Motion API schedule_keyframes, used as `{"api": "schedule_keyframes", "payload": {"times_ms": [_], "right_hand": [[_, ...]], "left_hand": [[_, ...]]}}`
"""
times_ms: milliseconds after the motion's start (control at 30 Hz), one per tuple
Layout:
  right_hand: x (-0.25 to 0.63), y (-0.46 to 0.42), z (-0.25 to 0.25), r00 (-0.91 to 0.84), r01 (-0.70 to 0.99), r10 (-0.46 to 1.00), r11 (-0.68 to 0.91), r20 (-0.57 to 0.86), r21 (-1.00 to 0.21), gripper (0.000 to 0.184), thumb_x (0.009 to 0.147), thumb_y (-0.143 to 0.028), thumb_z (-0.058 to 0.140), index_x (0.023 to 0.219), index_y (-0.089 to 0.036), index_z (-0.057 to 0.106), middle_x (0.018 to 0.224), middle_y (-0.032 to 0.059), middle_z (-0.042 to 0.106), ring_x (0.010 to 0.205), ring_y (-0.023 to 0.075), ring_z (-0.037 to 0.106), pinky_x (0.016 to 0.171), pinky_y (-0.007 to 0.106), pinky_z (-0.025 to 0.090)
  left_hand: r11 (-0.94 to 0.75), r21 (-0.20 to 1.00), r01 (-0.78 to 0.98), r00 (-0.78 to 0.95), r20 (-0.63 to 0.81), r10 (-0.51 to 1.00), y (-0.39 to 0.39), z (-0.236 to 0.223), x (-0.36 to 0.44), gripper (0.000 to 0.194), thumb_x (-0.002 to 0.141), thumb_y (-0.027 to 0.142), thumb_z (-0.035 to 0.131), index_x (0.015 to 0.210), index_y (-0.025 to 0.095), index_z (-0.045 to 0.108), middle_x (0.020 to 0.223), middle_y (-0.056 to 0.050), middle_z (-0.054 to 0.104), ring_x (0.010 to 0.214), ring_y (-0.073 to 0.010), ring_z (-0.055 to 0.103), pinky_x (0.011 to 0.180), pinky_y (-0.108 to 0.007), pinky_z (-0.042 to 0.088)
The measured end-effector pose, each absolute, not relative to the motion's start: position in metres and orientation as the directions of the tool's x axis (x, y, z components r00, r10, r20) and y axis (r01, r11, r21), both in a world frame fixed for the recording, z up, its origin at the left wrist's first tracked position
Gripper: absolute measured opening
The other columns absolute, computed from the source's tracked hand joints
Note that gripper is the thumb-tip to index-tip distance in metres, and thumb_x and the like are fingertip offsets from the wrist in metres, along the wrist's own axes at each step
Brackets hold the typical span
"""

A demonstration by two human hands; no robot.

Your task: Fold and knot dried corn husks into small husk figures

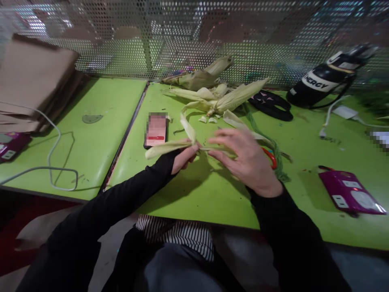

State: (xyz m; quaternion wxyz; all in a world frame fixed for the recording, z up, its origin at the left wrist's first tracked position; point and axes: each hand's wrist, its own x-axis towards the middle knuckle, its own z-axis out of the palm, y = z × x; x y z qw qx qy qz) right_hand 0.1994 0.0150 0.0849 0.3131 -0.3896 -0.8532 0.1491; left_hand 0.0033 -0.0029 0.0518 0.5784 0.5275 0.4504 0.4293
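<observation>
My left hand is closed, pinching a bundle of pale corn husk strips where they meet. One strip stands upward, another points left over my wrist, and a thin length runs right toward my other hand. My right hand hovers just to the right, smeared by motion, its fingers stretched out and apart from the thumb. A husk strip passes close to that thumb; I see no clear grip on it. Beyond both hands lies a pile of dried corn husks. Beside my right wrist are green twine and a red-orange loop, partly hidden.
On the green table, a phone lies left of my hands. Purple power strips sit at both sides. A black bottle leans at the back right near a black item. Brown paper bags and a cable occupy the left.
</observation>
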Motion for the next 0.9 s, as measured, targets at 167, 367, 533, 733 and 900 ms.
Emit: {"api": "schedule_keyframes", "payload": {"times_ms": [167,367,533,733,900], "right_hand": [[0.17,-0.002,0.059,-0.413,0.602,0.742,0.658,0.528,-0.454,0.039,0.089,-0.053,0.059,0.063,-0.023,0.056,0.064,0.0032,0.059,0.062,0.018,0.051,0.062,0.034,0.038],[0.155,-0.003,0.044,-0.51,0.553,0.826,0.528,0.24,-0.644,0.043,0.099,-0.046,0.04,0.069,-0.019,0.056,0.062,0.0012,0.058,0.052,0.0124,0.047,0.054,0.028,0.034],[0.161,0.002,0.047,-0.39,0.595,0.877,0.474,0.282,-0.649,0.037,0.093,-0.051,0.052,0.077,-0.018,0.056,0.066,0.0013,0.059,0.054,0.0124,0.047,0.052,0.027,0.032],[0.159,-0.003,0.049,-0.544,0.43,0.795,0.538,0.268,-0.725,0.031,0.096,-0.031,0.048,0.067,-0.02,0.048,0.061,-0.0029,0.049,0.054,0.0106,0.041,0.054,0.026,0.032],[0.161,-0.007,0.055,-0.637,0.407,0.731,0.588,0.244,-0.7,0.035,0.095,-0.025,0.049,0.062,-0.021,0.037,0.058,-0.0052,0.041,0.053,0.0096,0.037,0.055,0.026,0.029]], "left_hand": [[0.037,0.949,-0.314,0.159,0.014,0.987,0.004,0.041,0.01,0.014,0.091,0.025,0.056,0.101,0.016,0.057,0.093,-0.005,0.072,0.084,-0.0121,0.066,0.071,-0.022,0.051],[0.054,0.931,-0.361,0.269,0.048,0.962,0.007,0.035,0.009,0.02,0.087,0.022,0.061,0.106,0.015,0.063,0.106,-0.009,0.073,0.106,-0.0187,0.068,0.085,-0.028,0.054],[0.018,0.956,-0.294,0.239,0.056,0.969,0.016,0.031,0.004,0.02,0.083,0.024,0.067,0.101,0.015,0.069,0.105,-0.008,0.074,0.106,-0.0202,0.068,0.091,-0.032,0.054],[0.049,0.94,-0.338,0.296,0.057,0.953,0.007,0.029,0.007,0.029,0.089,0.027,0.06,0.113,0.012,0.066,0.106,-0.011,0.074,0.108,-0.021,0.068,0.093,-0.031,0.056],[0.068,0.923,-0.379,0.351,0.076,0.933,0.006,0.03,0.006,0.026,0.087,0.026,0.064,0.108,0.011,0.068,0.106,-0.011,0.074,0.104,-0.0217,0.07,0.093,-0.033,0.057]]}}
